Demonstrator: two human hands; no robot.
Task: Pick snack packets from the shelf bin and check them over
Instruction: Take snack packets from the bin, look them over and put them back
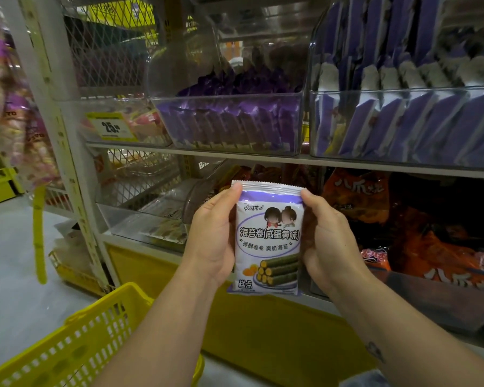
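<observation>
Yellow basket (95, 307); hand-held snack packet (268, 238) ("海苔卷", "糕点")

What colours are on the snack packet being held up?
The snack packet is mostly white with purple top and bottom bands, clearest in the head view.

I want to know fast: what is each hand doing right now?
Left hand: holding the snack packet by its left edge.
Right hand: holding the same packet's right edge.

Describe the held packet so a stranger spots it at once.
Start at the shelf; in front of its lower tier, the left hand and right hand grip one packet by its sides. Unlike the binned purple packets above, it shows a white front with green rolls pictured.
</observation>
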